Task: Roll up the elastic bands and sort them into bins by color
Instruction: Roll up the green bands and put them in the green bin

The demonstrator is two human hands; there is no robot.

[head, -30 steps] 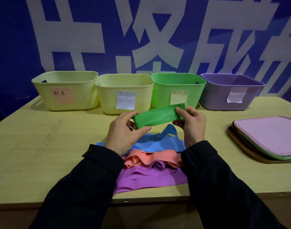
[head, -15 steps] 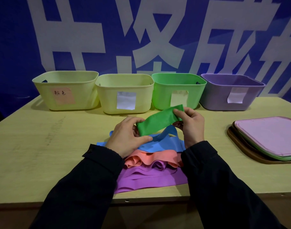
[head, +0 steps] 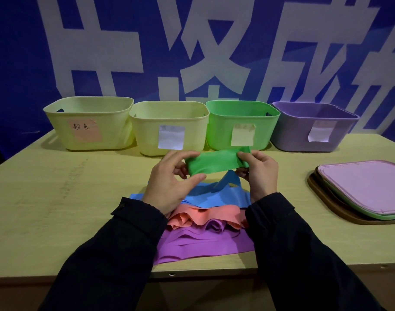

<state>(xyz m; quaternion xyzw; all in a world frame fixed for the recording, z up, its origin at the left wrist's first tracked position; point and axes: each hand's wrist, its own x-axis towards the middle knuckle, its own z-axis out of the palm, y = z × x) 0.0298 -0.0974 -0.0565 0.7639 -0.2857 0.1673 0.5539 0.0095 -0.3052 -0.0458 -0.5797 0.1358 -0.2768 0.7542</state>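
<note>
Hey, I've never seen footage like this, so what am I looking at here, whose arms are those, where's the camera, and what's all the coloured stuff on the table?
There is no machine: these are a person's two bare hands, filmed by a wide-angle camera worn on the head, looking forward and down. The left hand and right hand each pinch an end of a green band, held above the table. Under the hands lie a blue band, an orange band and a purple band, heaped loosely. At the back stand four labelled bins: two yellow bins, a green bin and a purple bin. To the right sits a stack of lids or boards.
</note>
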